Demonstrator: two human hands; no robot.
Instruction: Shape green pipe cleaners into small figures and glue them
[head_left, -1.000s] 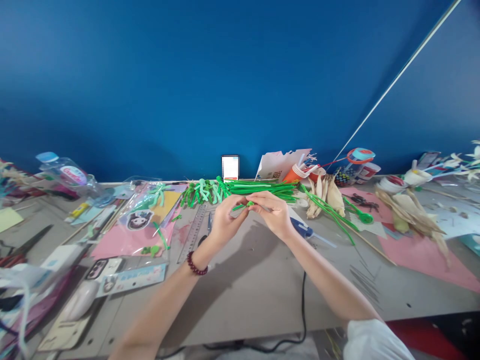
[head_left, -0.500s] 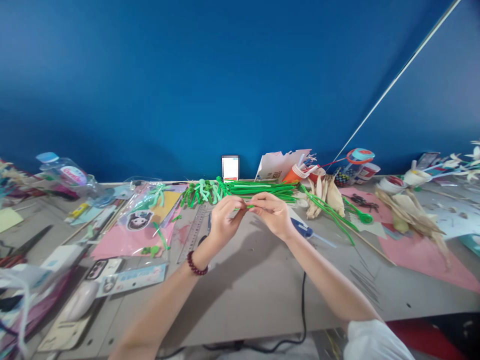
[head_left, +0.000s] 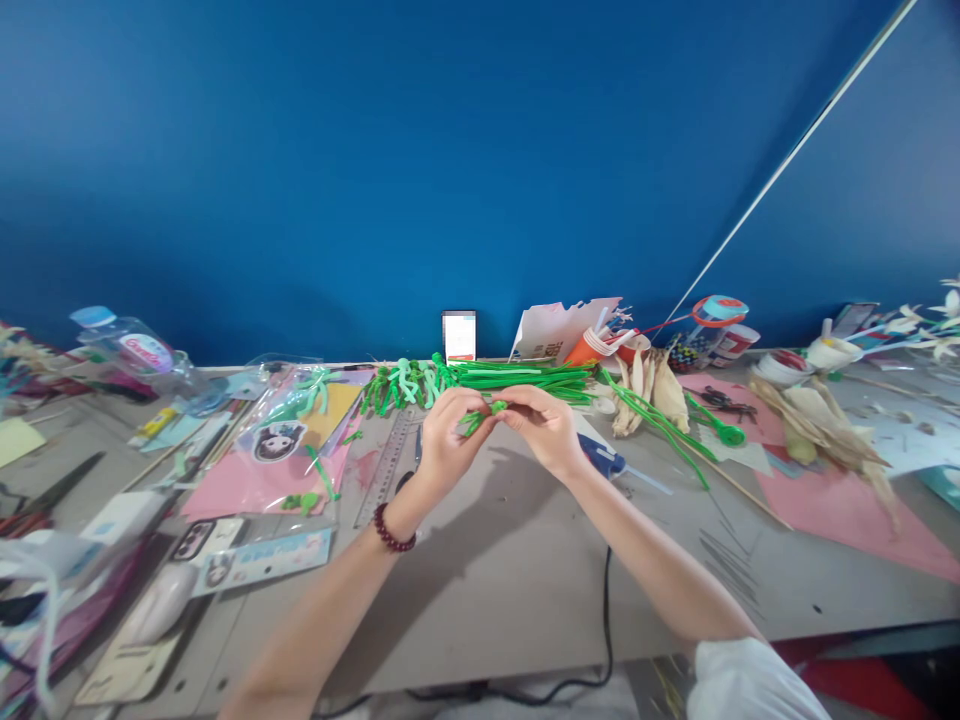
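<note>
Fingertip to fingertip above the middle of the table, my left hand (head_left: 454, 430) and my right hand (head_left: 544, 430) pinch a small piece of green pipe cleaner (head_left: 498, 407) between them. Part of it shows as a green stub inside my left fingers; the rest is hidden. Behind my hands lies a bundle of long green pipe cleaners (head_left: 525, 378). To its left is a heap of twisted green pipe-cleaner pieces (head_left: 409, 382). A glue gun (head_left: 600, 455) with a blue body rests just right of my right hand.
A clear ruler (head_left: 388, 465) lies left of my hands, beside a plastic bag (head_left: 277, 440) on pink paper. A phone (head_left: 459, 335) leans on the blue wall. Orange paper cups (head_left: 589, 347) and dried husks (head_left: 652, 395) stand back right. A black cable (head_left: 607, 620) hangs over the front edge.
My hands stay in nearly the same place, but the fingers have shifted. More of the green pipe cleaner now shows between them and inside my left fingers.
</note>
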